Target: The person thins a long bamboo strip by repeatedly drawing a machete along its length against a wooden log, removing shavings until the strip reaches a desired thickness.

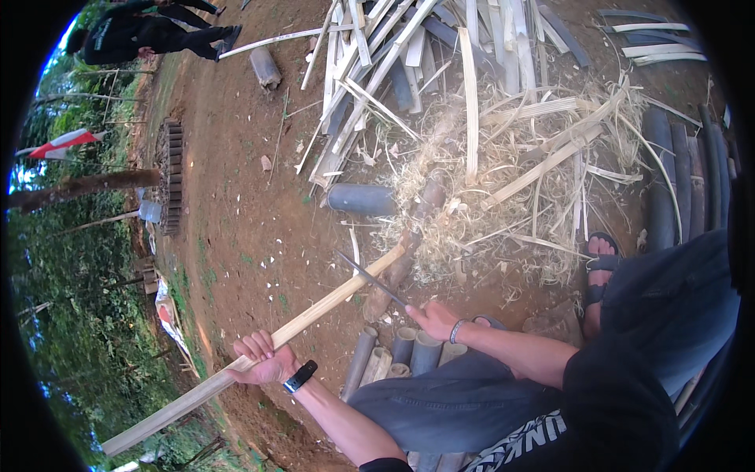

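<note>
My left hand (267, 358), with a black band on its wrist, is closed around a long pale bamboo strip (326, 303). The strip slants from the lower left toward the middle, and its far end meets a short brown log (393, 277) on the ground. In my right hand (435, 321) is a knife (371, 278) with a dark, narrow blade. The blade crosses the strip near its far end; whether it bites into the wood I cannot tell. My right fingers hide the knife's handle. Curly pale shavings (472, 220) lie heaped just past the log.
Split bamboo strips (425, 39) are piled at the far side. A dark bamboo section (360, 199) lies beside the shavings. Bamboo tubes (425, 354) sit by my leg, and more poles (680, 181) lie at the right. Another person (157, 35) is at the far left.
</note>
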Available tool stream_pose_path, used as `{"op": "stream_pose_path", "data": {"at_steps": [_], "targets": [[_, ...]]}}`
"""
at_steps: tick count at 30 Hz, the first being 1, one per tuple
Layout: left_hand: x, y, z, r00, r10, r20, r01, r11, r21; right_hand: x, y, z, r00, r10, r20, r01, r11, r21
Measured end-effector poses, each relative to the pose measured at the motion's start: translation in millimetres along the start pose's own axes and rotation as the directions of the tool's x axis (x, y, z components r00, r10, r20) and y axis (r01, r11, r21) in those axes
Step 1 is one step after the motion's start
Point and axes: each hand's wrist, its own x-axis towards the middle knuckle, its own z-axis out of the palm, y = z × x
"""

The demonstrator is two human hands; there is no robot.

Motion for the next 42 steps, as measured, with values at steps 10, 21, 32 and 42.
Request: {"op": "stream_pose_path", "data": {"at_steps": [10,21,32,42], "targets": [[-13.0,-4.9,37.7,0.984,-0.022,0.175,0.03,0.999,-0.042,1.7,14.5,20.2,0.992,0.058,-0.112,-0.037,0.983,0.181],[-18.4,-6.5,56.2,0.994,0.034,0.106,-0.037,0.999,0.027,-7.1,-27.2,45.2,0.999,-0.005,-0.038,0.016,0.954,0.299],[9.6,30.8,53.1,0.983,0.06,-0.175,-0.047,0.996,0.078,-4.1,-5.9,-73.1,0.961,0.063,-0.271,-0.075,0.997,-0.032],[22.1,137.2,-4.8,0.779,-0.218,-0.588,0.008,0.941,-0.339,-114.7,-207.8,-291.5,0.768,-0.494,-0.408,0.422,0.869,-0.26]]}}
